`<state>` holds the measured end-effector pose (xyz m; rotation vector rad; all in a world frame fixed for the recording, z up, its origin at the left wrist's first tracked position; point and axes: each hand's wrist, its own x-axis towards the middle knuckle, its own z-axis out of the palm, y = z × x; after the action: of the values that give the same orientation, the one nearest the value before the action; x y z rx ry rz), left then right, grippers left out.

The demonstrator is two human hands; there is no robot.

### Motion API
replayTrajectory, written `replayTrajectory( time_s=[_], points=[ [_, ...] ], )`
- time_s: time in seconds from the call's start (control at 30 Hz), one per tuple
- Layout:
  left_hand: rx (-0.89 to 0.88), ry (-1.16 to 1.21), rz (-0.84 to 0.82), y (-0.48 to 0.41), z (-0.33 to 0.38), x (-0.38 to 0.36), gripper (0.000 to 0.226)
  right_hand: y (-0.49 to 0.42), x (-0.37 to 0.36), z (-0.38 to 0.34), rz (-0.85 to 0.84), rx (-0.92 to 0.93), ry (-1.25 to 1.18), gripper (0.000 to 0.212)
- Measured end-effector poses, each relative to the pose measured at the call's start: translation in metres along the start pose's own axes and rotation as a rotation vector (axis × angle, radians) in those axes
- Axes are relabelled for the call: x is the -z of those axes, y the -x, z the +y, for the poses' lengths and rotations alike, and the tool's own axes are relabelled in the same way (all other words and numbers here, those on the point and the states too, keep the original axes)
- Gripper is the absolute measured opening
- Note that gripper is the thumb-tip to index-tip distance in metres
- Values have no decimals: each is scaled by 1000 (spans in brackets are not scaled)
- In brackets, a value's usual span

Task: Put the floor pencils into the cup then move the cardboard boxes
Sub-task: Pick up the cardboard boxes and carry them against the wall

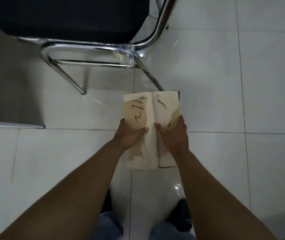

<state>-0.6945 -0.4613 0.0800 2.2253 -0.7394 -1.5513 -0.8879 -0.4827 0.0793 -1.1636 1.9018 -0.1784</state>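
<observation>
A chrome-legged chair (93,47) stands just beyond your cardboard box (148,108) on the white tiled floor (242,84), one leg at its far edge. Dark marker strokes on the box's top flaps can't be read. Your left hand (129,134) and right hand (174,134) grip its sides, thumbs on top.

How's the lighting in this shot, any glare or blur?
Head view: dim overall, darkest at the chair seat; small glare spots on the floor tiles and chrome chair frame; tile lines bow toward the edges; the cardboard box gripped by the left hand and right hand looks slightly soft.
</observation>
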Motion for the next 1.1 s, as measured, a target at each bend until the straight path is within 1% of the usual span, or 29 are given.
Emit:
replayTrajectory(
  time_s=[0.13,0.23,0.43,0.47,0.53,0.7,0.83,0.97,1.1],
  points=[
    [-51,20,70,37,15,4,111,35,18,-9,1,-33,-30,133],
    [-32,-25,103,88,28,17,110,77,45,-23,-2,-65,-20,133],
    [14,-61,149,214,83,56,113,177,128,-80,-44,-57,42,130],
    [21,-56,153,247,100,68,114,204,152,-98,-60,-48,62,130],
    [16,-50,173,279,112,79,114,230,174,-113,-63,-30,87,132],
    [-56,-58,242,391,168,121,103,322,257,-170,-25,60,164,135],
    [-120,-46,286,469,198,145,102,381,313,-199,8,149,217,133],
    [-170,-8,309,523,215,165,106,424,349,-217,25,222,235,134],
    [-202,24,352,580,219,180,102,469,376,-231,27,313,273,133]
  ],
)
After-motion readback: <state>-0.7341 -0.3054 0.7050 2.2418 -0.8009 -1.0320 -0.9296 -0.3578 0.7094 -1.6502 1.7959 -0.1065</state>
